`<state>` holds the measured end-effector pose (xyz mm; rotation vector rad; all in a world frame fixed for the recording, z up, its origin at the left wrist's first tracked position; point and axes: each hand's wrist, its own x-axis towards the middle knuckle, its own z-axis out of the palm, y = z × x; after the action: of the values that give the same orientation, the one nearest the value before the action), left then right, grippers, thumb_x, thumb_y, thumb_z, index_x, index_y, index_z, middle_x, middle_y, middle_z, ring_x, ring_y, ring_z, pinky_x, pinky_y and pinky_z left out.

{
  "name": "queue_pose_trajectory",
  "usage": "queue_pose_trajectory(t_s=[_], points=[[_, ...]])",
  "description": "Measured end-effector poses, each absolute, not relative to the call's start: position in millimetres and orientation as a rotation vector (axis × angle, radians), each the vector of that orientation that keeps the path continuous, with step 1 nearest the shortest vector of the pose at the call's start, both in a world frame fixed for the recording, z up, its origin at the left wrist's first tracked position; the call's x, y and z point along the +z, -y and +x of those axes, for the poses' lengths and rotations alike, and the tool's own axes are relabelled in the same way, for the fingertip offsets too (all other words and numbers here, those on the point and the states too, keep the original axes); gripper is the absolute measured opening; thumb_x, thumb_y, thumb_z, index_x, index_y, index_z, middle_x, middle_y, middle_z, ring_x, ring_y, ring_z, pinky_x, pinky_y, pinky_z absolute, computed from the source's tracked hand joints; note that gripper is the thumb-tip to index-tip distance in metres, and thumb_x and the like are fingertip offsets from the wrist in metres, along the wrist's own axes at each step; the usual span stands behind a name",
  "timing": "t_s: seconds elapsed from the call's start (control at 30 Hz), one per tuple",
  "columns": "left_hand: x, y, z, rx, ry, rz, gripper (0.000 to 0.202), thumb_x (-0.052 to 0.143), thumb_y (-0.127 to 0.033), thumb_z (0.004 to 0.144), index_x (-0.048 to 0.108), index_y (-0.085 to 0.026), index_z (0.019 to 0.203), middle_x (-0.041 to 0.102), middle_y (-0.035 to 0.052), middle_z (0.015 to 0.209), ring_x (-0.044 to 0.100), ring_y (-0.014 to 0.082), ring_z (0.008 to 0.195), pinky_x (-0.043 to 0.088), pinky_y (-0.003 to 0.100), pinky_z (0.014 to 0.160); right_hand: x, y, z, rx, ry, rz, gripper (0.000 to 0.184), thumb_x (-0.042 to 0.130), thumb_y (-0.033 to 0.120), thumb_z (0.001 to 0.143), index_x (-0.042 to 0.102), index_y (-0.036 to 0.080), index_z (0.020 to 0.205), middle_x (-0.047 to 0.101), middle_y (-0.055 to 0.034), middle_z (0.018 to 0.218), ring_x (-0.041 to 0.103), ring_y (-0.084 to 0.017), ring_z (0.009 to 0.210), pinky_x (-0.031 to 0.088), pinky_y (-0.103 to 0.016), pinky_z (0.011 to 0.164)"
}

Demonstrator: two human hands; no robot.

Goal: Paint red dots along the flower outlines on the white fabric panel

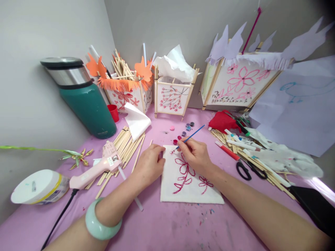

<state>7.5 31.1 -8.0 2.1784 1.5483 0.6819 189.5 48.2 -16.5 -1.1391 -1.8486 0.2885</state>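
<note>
My right hand (pixel 196 153) pinches a thin blue paintbrush (pixel 194 132), its tip down near the top of a white cloth-like panel (pixel 170 195). Dark pink flowers and a leafy stem (pixel 187 169) are painted on the panel, with a small flower near the brush tip. My left hand (pixel 152 161) rests at the panel's upper left edge, thumb and forefinger apart, holding nothing. A pale green bangle (pixel 103 223) circles that wrist. Small paint pots (pixel 175 142) in pink, purple, blue and dark tones stand just beyond the panel.
To the left are a pink glue gun (pixel 96 170), wooden sticks (pixel 128 146), a lidded tub (pixel 39 186) and a teal bottle (pixel 86 104). Behind stand decorated stick-framed boxes (pixel 172 98). Scissors (pixel 244 169), markers (pixel 226 150) and a red cloth (pixel 222 121) lie right.
</note>
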Motion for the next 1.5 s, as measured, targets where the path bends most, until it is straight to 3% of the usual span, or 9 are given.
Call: queue_pose_trajectory(t_s=[0.97, 1.5], points=[[-9.2, -31.1, 7.1, 0.682, -1.560, 2.181, 0.029, 0.051, -0.010, 0.075, 0.061, -0.018, 0.101, 0.060, 0.0039, 0.097, 0.057, 0.0155, 0.077, 0.045, 0.029, 0.073, -17.0, -49.5, 190.4, 0.212, 1.863, -1.153, 0.031, 0.047, 0.029, 0.090, 0.049, 0.019, 0.061, 0.059, -0.0019, 0.064, 0.051, -0.010, 0.054, 0.039, -0.024, 0.055], [-7.6, -31.4, 7.7, 0.672, -1.561, 2.176, 0.029, 0.050, -0.010, 0.075, 0.061, -0.017, 0.100, 0.060, 0.0039, 0.097, 0.057, 0.0150, 0.076, 0.045, 0.028, 0.073, -18.5, -48.8, 190.1, 0.333, 1.846, -1.170, 0.029, 0.049, 0.031, 0.089, 0.060, 0.017, 0.065, 0.063, -0.0025, 0.068, 0.055, -0.011, 0.057, 0.040, -0.024, 0.056]])
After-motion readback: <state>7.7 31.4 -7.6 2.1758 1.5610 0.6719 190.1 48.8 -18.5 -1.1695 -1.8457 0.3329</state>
